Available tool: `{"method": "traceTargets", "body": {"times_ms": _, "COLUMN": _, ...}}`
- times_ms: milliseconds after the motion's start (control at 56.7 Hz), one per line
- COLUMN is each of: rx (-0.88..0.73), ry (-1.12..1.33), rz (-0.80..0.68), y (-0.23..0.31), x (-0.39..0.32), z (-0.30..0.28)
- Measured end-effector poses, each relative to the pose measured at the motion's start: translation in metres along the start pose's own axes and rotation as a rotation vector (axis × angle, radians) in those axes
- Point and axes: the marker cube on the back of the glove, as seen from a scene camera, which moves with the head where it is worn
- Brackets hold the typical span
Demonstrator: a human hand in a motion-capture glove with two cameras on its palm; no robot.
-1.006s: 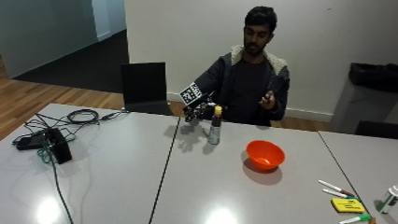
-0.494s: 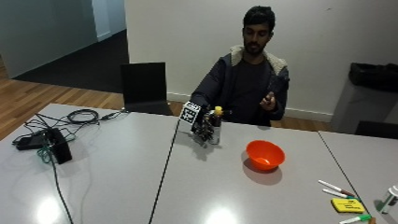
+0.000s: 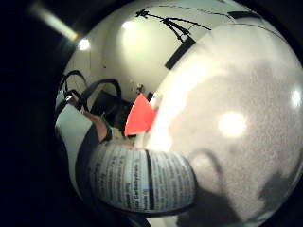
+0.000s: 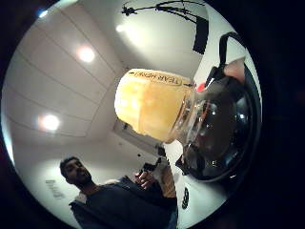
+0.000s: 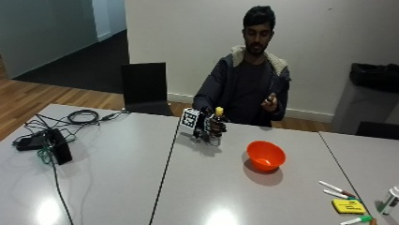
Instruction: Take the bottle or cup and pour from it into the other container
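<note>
White wall, wood floor, black chair (image 5: 145, 88) behind grey tabletop (image 5: 112, 187). Orange bowl (image 5: 266, 155) near the bottle (image 5: 216, 126), which stands upright on the tabletop, long axis vertical, yellow cap up. Gloved right hands (image 5: 209, 129) fingers curled round it.

Grey table (image 5: 124, 187) with orange bowl (image 5: 265, 155), black cables (image 5: 56, 126), markers (image 5: 336, 190), yellow pad (image 5: 348, 206).

The gloved right hand (image 5: 209, 129) has closed its fingers around the bottle (image 5: 217, 125).
</note>
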Motion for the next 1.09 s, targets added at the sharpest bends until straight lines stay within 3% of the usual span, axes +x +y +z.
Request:
{"method": "traceTargets", "body": {"times_ms": 141, "rx": -0.025, "ry": 0.008, "rz": -0.044, "y": 0.011, "x": 0.002, "z": -0.006}}
{"method": "traceTargets", "body": {"times_ms": 212, "rx": -0.134, "ry": 0.004, "rz": -0.114, "y": 0.014, "x": 0.004, "z": -0.012}}
{"method": "traceTargets", "body": {"times_ms": 318, "rx": -0.056, "ry": 0.05, "rz": -0.029, "y": 0.0, "x": -0.018, "z": -0.004}}
{"method": "traceTargets", "body": {"times_ms": 424, "rx": -0.135, "ry": 0.086, "rz": -0.074, "y": -0.017, "x": -0.049, "z": 0.0}}
{"method": "traceTargets", "body": {"times_ms": 494, "rx": -0.277, "ry": 0.123, "rz": -0.174, "y": -0.024, "x": -0.068, "z": 0.001}}
{"method": "traceTargets", "body": {"times_ms": 883, "rx": -0.243, "ry": 0.581, "rz": -0.209, "y": -0.081, "x": -0.145, "z": 0.097}}
{"method": "traceTargets", "body": {"times_ms": 1094, "rx": -0.413, "ry": 0.854, "rz": -0.293, "y": -0.077, "x": -0.154, "z": 0.145}}
